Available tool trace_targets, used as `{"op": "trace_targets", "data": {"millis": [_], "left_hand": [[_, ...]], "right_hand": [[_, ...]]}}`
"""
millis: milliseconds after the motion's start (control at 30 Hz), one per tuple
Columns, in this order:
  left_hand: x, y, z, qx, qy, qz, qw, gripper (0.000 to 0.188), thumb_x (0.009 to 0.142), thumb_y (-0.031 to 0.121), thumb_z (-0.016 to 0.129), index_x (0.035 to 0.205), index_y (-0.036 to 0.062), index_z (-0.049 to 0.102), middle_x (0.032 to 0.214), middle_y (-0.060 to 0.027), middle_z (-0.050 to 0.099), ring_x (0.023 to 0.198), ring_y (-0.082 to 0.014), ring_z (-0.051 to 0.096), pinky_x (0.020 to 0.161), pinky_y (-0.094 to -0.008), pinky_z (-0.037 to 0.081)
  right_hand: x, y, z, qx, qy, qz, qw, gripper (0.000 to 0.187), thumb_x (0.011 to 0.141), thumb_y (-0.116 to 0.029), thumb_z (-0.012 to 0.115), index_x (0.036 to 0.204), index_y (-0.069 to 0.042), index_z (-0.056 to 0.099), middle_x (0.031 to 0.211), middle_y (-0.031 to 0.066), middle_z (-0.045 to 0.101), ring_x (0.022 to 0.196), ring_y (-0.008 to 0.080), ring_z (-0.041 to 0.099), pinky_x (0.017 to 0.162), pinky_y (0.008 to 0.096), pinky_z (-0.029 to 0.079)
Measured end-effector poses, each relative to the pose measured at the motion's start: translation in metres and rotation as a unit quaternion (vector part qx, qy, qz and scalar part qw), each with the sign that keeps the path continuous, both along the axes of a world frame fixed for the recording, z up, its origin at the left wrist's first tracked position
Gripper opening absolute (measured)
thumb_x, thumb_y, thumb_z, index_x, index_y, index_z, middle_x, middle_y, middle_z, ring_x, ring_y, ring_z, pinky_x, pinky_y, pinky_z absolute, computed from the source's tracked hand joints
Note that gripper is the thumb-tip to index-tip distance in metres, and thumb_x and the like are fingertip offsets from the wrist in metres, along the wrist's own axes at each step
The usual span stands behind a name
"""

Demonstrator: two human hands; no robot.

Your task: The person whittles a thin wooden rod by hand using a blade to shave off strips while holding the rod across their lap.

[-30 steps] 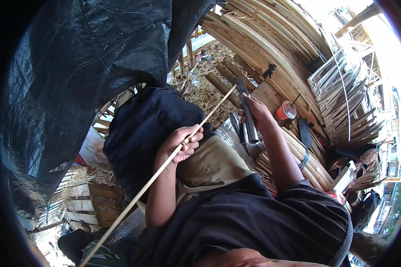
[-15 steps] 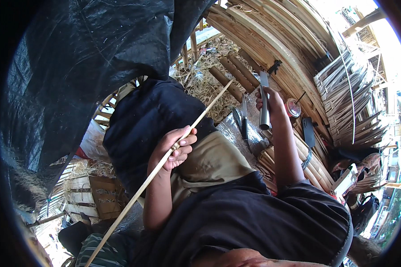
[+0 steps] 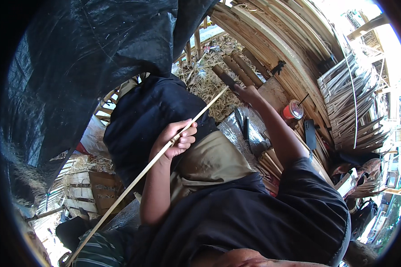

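Note:
My left hand is closed around a long, thin bamboo stick near a knot in it. The stick runs slantwise from the lower left up over my lap, its far tip close to my right hand. That hand is bent away from me with its fingers mostly hidden. A dark, flat blade of a metal-handled knife appears to stick out beyond it, in front of a bamboo piece; the handle is out of sight. A black cloth covers part of my legs.
Black-handled tools lie on a silvery sheet right of my lap. Beyond are split bamboo pieces and shavings. A red cup with a straw and a phone sit by stacked planks. A black tarp hangs at left.
My right hand has swung leftward and away to the stick's tip, and the knife's shiny metal handle has gone from sight. My left hand keeps its hold on the stick, nearly unmoved.

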State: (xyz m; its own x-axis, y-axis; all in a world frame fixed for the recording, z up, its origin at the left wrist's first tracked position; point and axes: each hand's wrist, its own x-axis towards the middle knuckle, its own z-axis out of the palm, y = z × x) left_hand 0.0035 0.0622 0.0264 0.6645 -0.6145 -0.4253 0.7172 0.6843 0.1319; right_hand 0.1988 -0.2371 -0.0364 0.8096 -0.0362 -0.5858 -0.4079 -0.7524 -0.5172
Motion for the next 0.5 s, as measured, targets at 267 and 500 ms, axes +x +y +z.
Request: {"op": "trace_targets", "data": {"millis": [267, 500], "left_hand": [[0.004, 0.011, -0.022, 0.042, -0.011, -0.007, 0.999, 0.024, 0.105, 0.024, 0.046, 0.097, 0.0025, 0.054, 0.056, 0.0071, 0.041, 0.036, 0.0005, 0.036, 0.029, -0.0153, 0.031], [-0.002, 0.006, -0.015, 0.114, -0.003, -0.002, 0.994, 0.027, 0.107, 0.022, 0.042, 0.098, 0.0004, 0.054, 0.051, 0.0075, 0.039, 0.032, 0.0004, 0.036, 0.027, -0.015, 0.031]], "right_hand": [[0.037, 0.008, -0.018, -0.127, -0.002, 0.053, 0.991, 0.084, 0.085, -0.075, 0.053, 0.064, 0.006, 0.062, 0.062, 0.0157, 0.063, 0.056, 0.0265, 0.065, 0.056, 0.0391, 0.053], [0.029, 0.011, -0.008, -0.092, 0.025, 0.057, 0.994, 0.078, 0.086, -0.069, 0.057, 0.061, 0.004, 0.059, 0.055, 0.0129, 0.058, 0.048, 0.024, 0.061, 0.045, 0.0367, 0.049]]}}
